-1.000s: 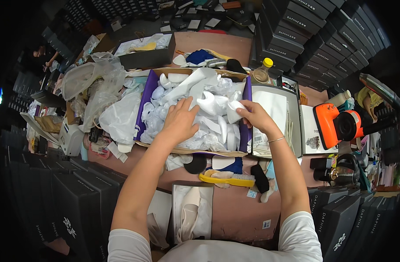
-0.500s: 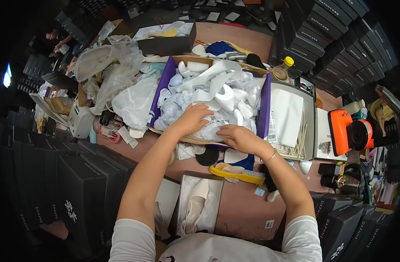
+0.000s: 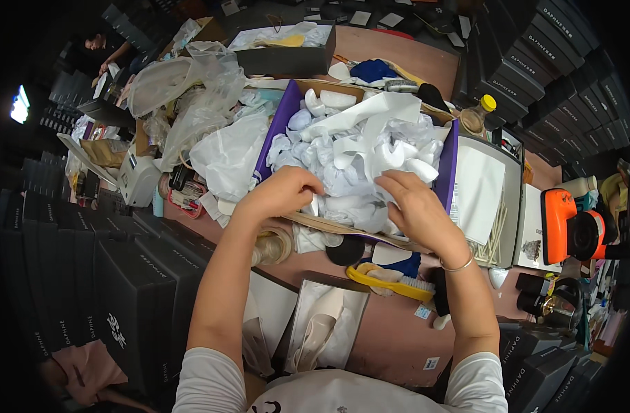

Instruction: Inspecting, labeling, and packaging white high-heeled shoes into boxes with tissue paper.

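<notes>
A purple-walled cardboard box (image 3: 446,165) holds crumpled white tissue paper (image 3: 360,203), paper strips and several white shoe inserts (image 3: 420,169). My left hand (image 3: 282,194) is at the box's front left, fingers curled inward against the tissue; whatever is in them is hidden. Over the front right part of the contents is my right hand (image 3: 417,210), its fingers bent but apart, touching the tissue with nothing visibly gripped. In front of me, a pale slingback shoe (image 3: 320,330) lies in an open shoebox (image 3: 353,306) lined with white paper.
A yellow brush (image 3: 391,282) lies before the box. Clear plastic bags (image 3: 222,155) pile up on the left; a grey tray (image 3: 511,199) with white sticks and an orange device (image 3: 558,227) are on the right. Black shoeboxes (image 3: 129,296) stand around. A co-worker (image 3: 107,58) is far left.
My hands have moved farther apart. The left fingers, spread on the tissue before, are now curled at the front left; the right hand has shifted right. The whole view has shifted slightly.
</notes>
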{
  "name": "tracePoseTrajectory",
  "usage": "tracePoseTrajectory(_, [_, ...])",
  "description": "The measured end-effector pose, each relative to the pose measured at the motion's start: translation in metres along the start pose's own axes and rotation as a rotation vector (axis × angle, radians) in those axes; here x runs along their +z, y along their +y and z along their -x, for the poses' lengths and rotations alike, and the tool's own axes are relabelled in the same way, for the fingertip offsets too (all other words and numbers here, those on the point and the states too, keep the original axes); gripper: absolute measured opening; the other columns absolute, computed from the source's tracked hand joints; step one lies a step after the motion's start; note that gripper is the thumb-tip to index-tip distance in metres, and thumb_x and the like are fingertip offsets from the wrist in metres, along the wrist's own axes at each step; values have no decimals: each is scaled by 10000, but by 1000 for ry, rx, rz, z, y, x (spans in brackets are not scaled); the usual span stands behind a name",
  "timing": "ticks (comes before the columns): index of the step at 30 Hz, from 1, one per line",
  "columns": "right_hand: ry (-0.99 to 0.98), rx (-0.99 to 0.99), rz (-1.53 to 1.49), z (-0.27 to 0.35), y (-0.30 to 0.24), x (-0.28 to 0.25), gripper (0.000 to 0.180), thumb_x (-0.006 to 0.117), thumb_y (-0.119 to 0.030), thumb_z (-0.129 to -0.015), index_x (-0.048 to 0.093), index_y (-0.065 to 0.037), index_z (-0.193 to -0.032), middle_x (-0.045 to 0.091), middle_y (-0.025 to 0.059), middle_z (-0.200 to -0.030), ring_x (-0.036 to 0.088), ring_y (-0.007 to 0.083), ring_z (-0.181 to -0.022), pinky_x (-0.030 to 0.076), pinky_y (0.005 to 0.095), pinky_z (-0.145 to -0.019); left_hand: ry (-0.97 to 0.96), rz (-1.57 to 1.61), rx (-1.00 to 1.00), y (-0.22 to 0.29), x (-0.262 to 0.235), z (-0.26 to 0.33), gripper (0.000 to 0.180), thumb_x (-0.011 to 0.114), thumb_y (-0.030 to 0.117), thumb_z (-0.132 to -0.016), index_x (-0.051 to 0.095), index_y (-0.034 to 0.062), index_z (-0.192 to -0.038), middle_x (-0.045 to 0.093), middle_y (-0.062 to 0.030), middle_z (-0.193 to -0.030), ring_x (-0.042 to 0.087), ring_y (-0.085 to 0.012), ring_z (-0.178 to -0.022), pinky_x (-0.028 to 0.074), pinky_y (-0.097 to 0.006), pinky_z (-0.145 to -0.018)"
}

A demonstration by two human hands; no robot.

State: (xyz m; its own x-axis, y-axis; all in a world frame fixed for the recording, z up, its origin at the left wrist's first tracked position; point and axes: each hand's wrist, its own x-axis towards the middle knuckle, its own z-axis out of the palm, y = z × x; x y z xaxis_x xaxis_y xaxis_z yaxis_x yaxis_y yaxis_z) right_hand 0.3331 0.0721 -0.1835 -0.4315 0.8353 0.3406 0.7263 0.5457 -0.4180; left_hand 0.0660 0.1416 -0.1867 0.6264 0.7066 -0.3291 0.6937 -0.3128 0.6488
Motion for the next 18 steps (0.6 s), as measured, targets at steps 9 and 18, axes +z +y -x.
tracePoseTrajectory(9, [-420, 47, -198, -3, 15, 103, 192, 591, -140, -804, 663, -47, -956, 606, 131, -1125, 607, 324, -957, 500, 398, -825, 155, -211, 189, -23, 20, -1, 314, 638, 9, -692, 682, 73, -996, 569, -132, -1220, 444, -325, -1214, 366, -418, -1015])
tracePoseTrajectory(18, [-40, 314, -777, -1, -37, 2, 517, 712, -172, -799, 540, -46, -1270, 579, 120, -1219, 601, 240, -993, 490, 335, -846, 68, 1395, 77, 35, 28, 41, 434, 494, 151, -957, 422, -41, -1340, 610, -106, -1093, 603, -176, -980, 481, -316, -898])
